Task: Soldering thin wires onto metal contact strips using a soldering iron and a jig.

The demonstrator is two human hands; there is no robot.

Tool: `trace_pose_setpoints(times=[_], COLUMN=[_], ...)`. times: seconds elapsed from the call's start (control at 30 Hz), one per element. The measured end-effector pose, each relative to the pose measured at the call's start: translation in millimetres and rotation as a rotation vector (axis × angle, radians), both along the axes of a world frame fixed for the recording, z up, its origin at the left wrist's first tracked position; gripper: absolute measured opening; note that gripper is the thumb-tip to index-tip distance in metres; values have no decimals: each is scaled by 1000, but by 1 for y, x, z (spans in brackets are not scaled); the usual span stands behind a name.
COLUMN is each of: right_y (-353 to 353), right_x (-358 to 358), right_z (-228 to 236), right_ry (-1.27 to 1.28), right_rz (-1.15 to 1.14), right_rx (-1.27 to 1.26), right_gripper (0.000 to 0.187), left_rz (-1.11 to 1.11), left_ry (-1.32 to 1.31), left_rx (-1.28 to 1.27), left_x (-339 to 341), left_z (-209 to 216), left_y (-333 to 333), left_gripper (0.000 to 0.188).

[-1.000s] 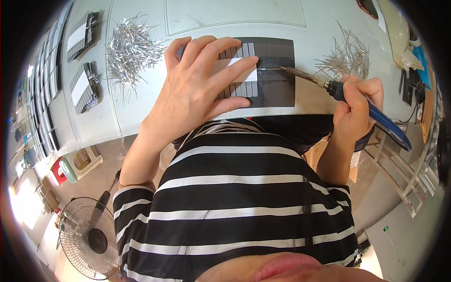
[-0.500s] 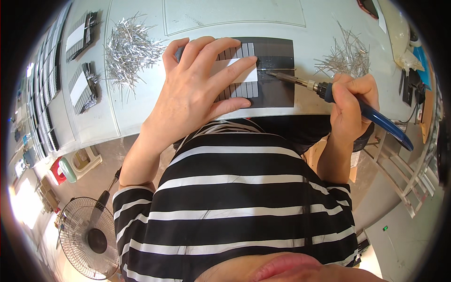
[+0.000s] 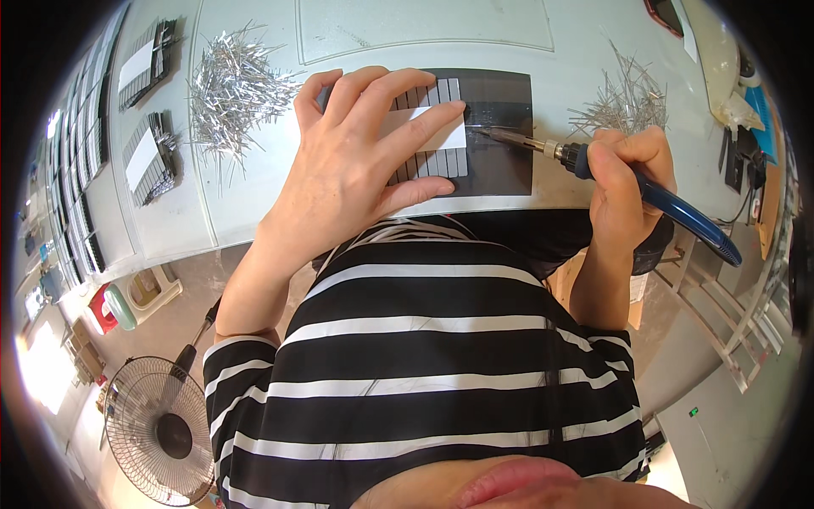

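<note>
Soldering iron (image 3: pixel 593 165) sits clenched in right hand (image 3: pixel 623 174), tip on the dark cell strips (image 3: pixel 441 127) pinned under the flat, ungripping left hand (image 3: pixel 356 157); joint looks mid-solder, wire piles (image 3: pixel 233 89) unused beyond left fingers.

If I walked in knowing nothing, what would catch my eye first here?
Probably the left hand, spread flat over a row of small grey strips under a white card on a dark mat at the table's near edge. Beside it, the right hand holds a blue-handled soldering iron, tip at the strips. Heaps of shiny metal pins lie far left.
</note>
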State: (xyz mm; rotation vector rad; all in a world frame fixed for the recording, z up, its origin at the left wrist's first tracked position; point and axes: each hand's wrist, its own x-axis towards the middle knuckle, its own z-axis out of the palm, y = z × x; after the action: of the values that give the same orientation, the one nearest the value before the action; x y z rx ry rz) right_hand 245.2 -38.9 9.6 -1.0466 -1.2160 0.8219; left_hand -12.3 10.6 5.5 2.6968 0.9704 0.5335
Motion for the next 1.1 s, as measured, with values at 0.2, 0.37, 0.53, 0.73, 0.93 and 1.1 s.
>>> trace_pose_setpoints(times=[0.2,0.37,0.53,0.73,0.93,1.1], right_y=[-3,-2,1,3,4,5], right_x=[5,7,4,3,6,8], right_z=[3,4,3,1,-1,2], right_ry=[59,42,35,3,-46,-42], right_rz=[11,-32,39,17,25,64], right_rx=[4,-14,31,40,51,41], right_gripper=[24,25,24,23,22,22], left_rz=[-4,-2,0,1,1,-3], left_ry=[-9,-11,-8,-8,-6,-10], left_rx=[-3,-7,-6,-7,-7,-10], left_x=[0,0,0,0,-1,-1], left_z=[0,0,0,-2,-3,-3], left_y=[0,0,0,-1,-1,0], left_gripper=[62,61,59,55,54,54])
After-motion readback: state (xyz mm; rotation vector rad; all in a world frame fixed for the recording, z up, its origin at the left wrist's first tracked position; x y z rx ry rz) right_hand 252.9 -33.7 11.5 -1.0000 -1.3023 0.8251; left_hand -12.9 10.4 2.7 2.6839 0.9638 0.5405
